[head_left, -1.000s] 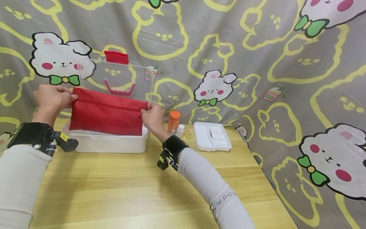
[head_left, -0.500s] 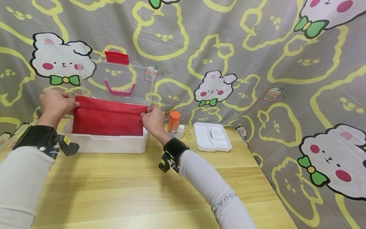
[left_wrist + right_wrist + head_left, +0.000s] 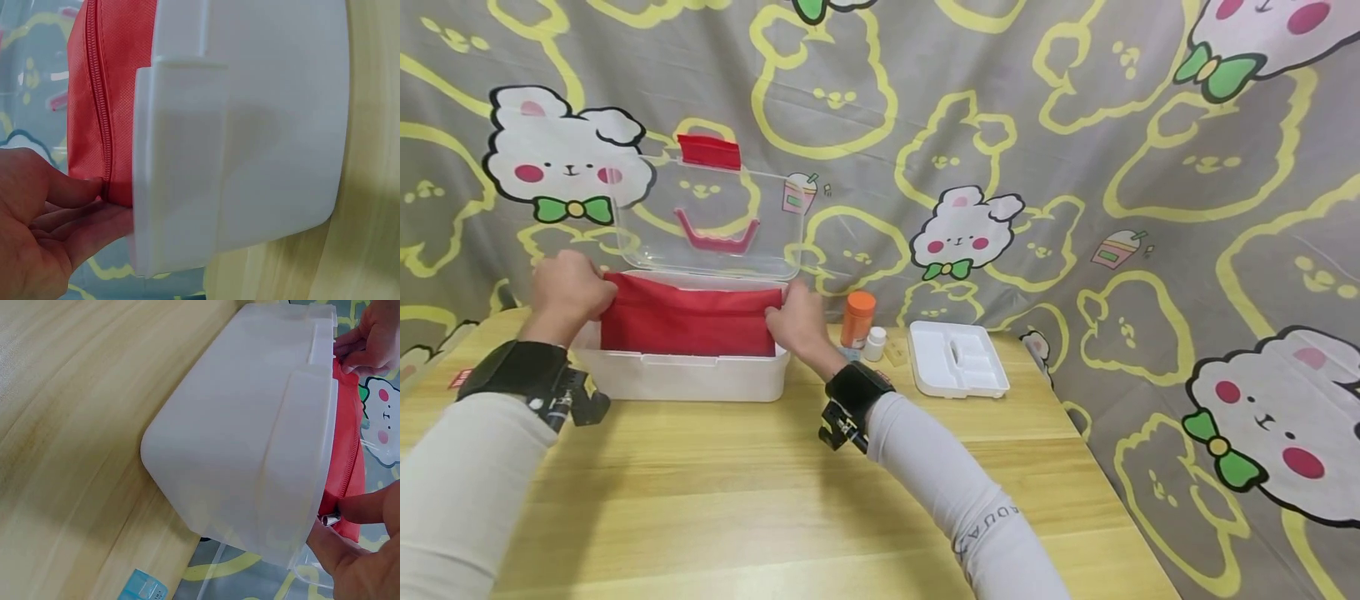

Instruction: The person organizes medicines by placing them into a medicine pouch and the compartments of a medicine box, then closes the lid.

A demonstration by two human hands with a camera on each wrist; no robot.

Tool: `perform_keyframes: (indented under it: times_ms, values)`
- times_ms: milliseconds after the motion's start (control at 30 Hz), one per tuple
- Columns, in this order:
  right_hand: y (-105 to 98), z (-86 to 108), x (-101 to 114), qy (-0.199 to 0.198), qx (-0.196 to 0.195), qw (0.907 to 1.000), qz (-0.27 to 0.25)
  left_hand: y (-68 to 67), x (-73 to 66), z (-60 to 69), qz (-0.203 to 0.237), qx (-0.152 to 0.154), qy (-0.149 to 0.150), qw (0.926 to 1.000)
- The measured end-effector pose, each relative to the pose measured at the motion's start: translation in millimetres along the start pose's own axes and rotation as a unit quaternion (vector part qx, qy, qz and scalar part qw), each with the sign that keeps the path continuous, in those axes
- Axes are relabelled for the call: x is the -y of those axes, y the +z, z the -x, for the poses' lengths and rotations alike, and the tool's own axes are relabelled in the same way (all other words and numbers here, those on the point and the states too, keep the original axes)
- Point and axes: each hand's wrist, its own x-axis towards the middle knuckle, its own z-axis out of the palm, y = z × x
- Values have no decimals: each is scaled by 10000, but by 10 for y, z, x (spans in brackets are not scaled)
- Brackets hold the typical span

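A red zippered pouch (image 3: 692,323) is partly down inside a white plastic box (image 3: 685,379), its upper part above the front rim. My left hand (image 3: 571,287) pinches the pouch's left end between thumb and fingers, as the left wrist view shows at the zipper (image 3: 100,94). At the other end my right hand (image 3: 799,321) pinches the pouch, its thumb beside a metal zip pull (image 3: 330,519) in the right wrist view. Behind them the box's clear lid (image 3: 651,208) stands raised, with a pink handle and a red latch. The box's inside is mostly hidden.
Right of the box stand an orange-capped bottle (image 3: 858,318) and a small white bottle (image 3: 875,343). A white compartment tray (image 3: 936,367) lies farther right on the wooden table (image 3: 760,500). A patterned curtain (image 3: 865,50) hangs behind. A small blue item (image 3: 142,586) shows near the right wrist.
The pouch has moved down into the box. My left hand has come down and slightly right with it, while my right hand has lowered a little.
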Motion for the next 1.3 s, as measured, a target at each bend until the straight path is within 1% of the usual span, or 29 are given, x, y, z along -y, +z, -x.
perform_keyframes:
  times_ms: [133, 167, 300, 400, 467, 567, 633, 700, 800, 933, 1000, 1100, 1167, 1300]
  values:
    - [9, 15, 14, -56, 172, 9995, 245, 31, 16, 6, 13, 119, -45, 9999]
    - [11, 16, 18, -51, 213, 9994, 277, 32, 19, 9, 12, 175, -83, 9998]
    - [17, 14, 44, 19, 342, 9981, 504, 52, 11, 15, -80, 268, -80, 9996]
    - [22, 5, 70, 16, 468, 9955, 822, 66, -1, 20, -195, 306, -47, 9993]
    - [29, -2, 85, -3, 550, 9931, 1037, 73, -8, 23, -240, 395, -71, 9989]
    - [42, -7, 102, -24, 619, 9906, 1222, 77, -16, 30, -337, 557, -66, 9979]
    - [48, -8, 107, -58, 627, 9897, 1286, 80, -18, 32, -359, 659, -62, 9972]
    - [49, -8, 112, -97, 624, 9894, 1305, 83, -21, 33, -364, 687, -36, 9970]
    - [47, -4, 119, -164, 607, 9890, 1340, 86, -26, 37, -326, 681, -62, 9971]
    - [40, 4, 131, -115, 638, 9897, 1274, 90, -45, 50, -229, 637, -74, 9977]
    - [38, 6, 143, -101, 652, 9892, 1307, 89, -55, 59, -156, 624, -34, 9979]
    - [35, 13, 160, -113, 696, 9885, 1340, 87, -66, 69, -57, 709, 13, 9975]
    - [36, 15, 163, -149, 711, 9872, 1418, 85, -71, 73, -46, 778, 51, 9969]
    - [43, 16, 153, -105, 783, 9874, 1370, 87, -62, 79, -88, 861, 114, 9962]
